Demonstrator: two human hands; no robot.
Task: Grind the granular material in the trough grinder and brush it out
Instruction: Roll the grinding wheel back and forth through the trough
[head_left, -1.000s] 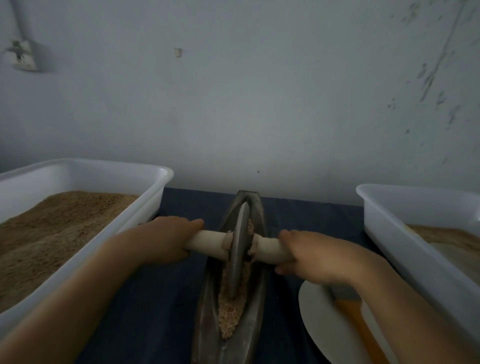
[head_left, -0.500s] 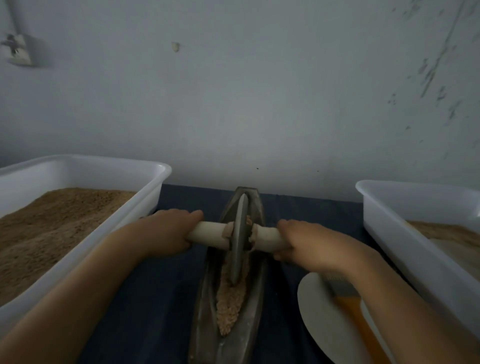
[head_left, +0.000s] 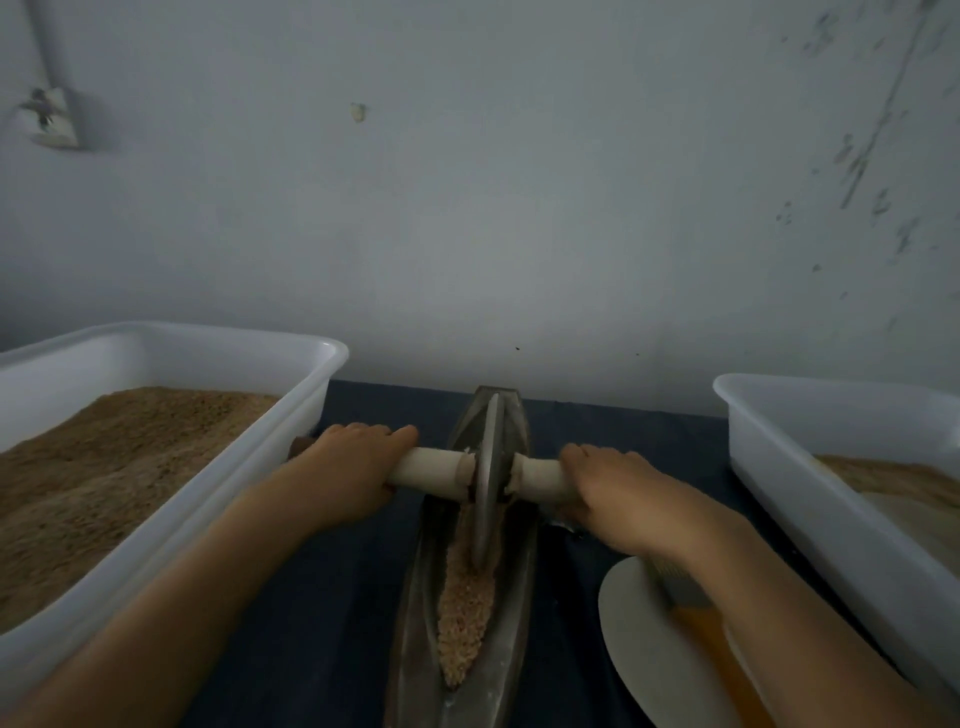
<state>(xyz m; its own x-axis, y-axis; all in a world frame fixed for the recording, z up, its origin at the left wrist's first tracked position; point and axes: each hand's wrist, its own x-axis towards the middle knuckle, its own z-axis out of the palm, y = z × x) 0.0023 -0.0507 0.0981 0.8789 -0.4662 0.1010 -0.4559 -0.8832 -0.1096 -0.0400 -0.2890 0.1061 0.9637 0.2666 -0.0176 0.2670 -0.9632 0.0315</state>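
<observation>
Left of the left hand (head_left: 345, 475) stands a white tub (head_left: 291, 415) holding brown granular stock, unchanged in position. The left hand grips the left end of the pale roller handle (head_left: 431, 470), fingers curled over it. Between the hands, the metal grinding wheel (head_left: 485, 480) stands upright in the trough grinder (head_left: 511, 613) on the dark bench (head_left: 332, 597). Against the earlier frames, wheel and both hands have travelled toward the far end of the trough, leaving more of the granular material (head_left: 465, 613) exposed on the near side. The right hand (head_left: 618, 499) clamps the right handle stub in like manner. Below the right forearm lie a pale round plate (head_left: 639, 639) and an orange-handled brush (head_left: 696, 618), as before. Right of the right hand stands a second white tub (head_left: 789, 467).
</observation>
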